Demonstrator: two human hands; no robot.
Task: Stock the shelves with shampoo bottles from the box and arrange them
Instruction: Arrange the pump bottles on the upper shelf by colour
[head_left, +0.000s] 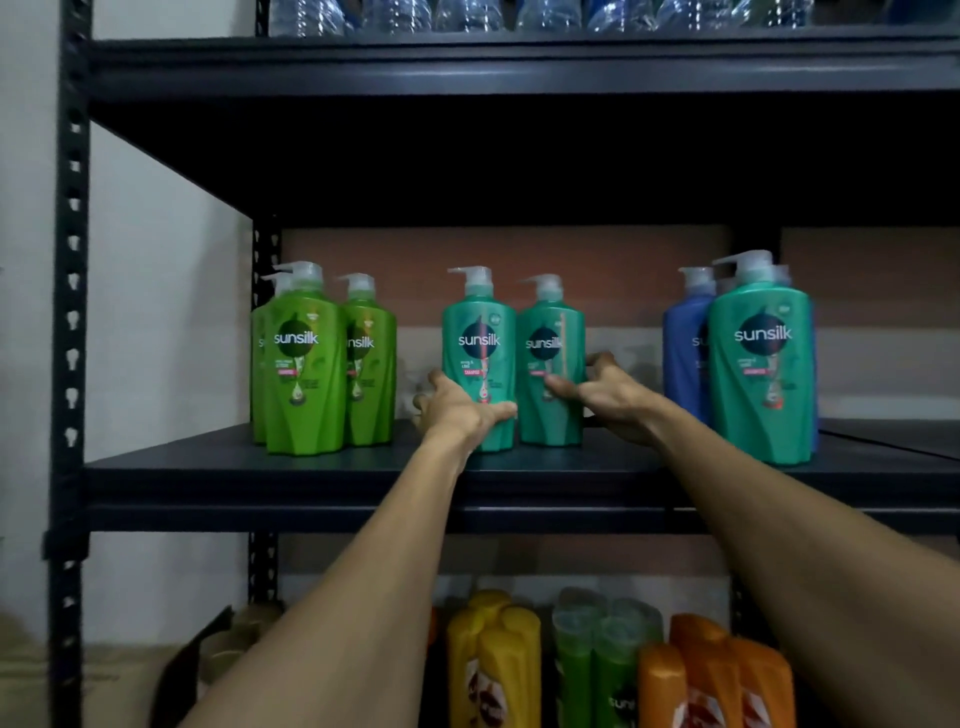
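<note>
Two teal shampoo bottles held upright, mid-shelf.
Head view: the left grip (460, 410) wraps the left teal bottle (480, 332) low down and the right grip (605, 389) clamps the right teal bottle (545, 322), probably to square the labels. The shelf (208, 467) has open gaps on both sides, towards the green bottles (306, 364) and the front edge.

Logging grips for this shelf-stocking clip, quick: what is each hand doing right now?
Left hand: closed, gripping the left teal bottle low on its body.
Right hand: closed, gripping the right teal bottle, thumb across its front.
</note>
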